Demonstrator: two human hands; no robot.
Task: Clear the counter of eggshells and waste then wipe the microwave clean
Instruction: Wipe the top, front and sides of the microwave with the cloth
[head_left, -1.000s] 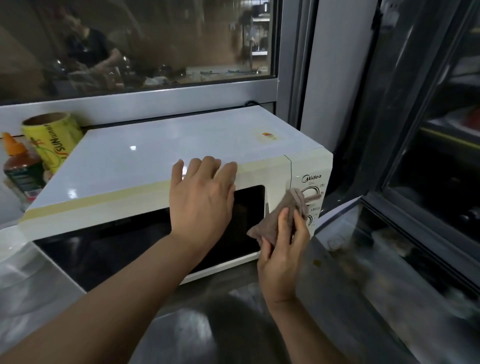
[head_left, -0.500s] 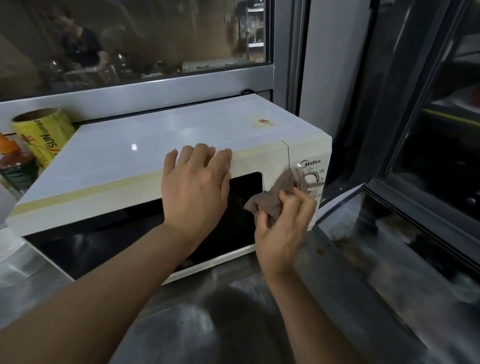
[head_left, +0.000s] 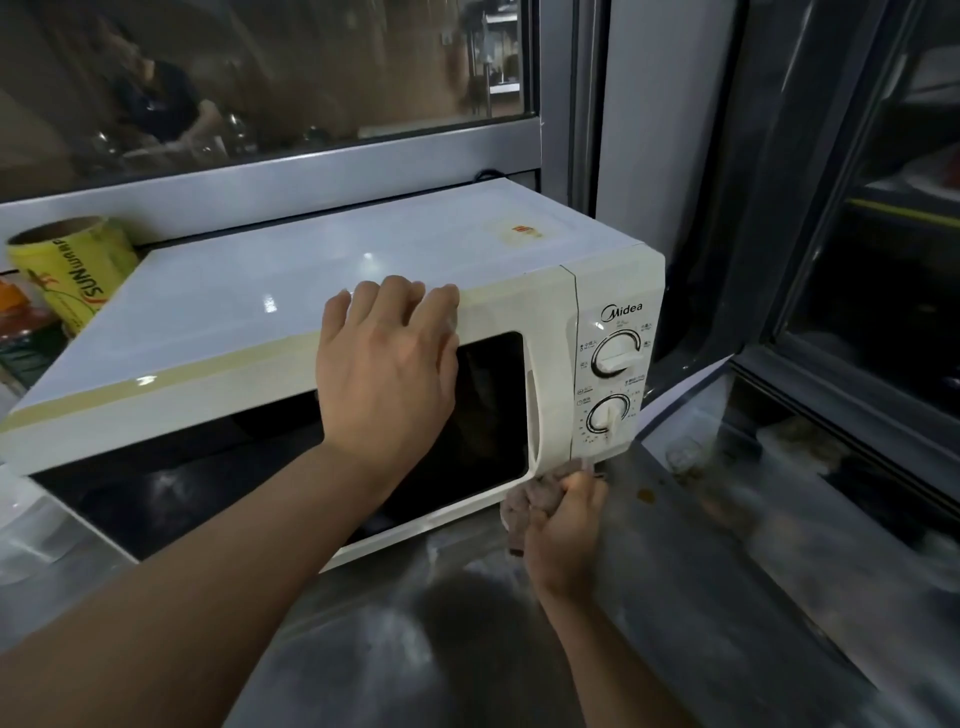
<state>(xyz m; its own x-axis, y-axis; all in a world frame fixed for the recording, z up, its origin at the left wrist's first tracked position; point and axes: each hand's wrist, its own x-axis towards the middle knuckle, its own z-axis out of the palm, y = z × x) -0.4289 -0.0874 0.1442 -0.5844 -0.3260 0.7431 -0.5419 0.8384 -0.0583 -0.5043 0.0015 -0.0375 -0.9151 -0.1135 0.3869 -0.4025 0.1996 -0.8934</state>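
Low, cloth (head_left: 524, 504) at microwave (head_left: 550, 332) corner.

left hand (head_left: 387, 371) flat on microwave (head_left: 322, 291) front edge | right hand (head_left: 563, 525) grips cloth (head_left: 524, 501), seemingly against its lower corner

A scuffed steel counter (head_left: 701, 613) carries a white microwave (head_left: 322, 291) at centre; at nine o'clock, beside it, stand a yellow roll (head_left: 72, 270) and an orange-capped bottle (head_left: 26, 332).
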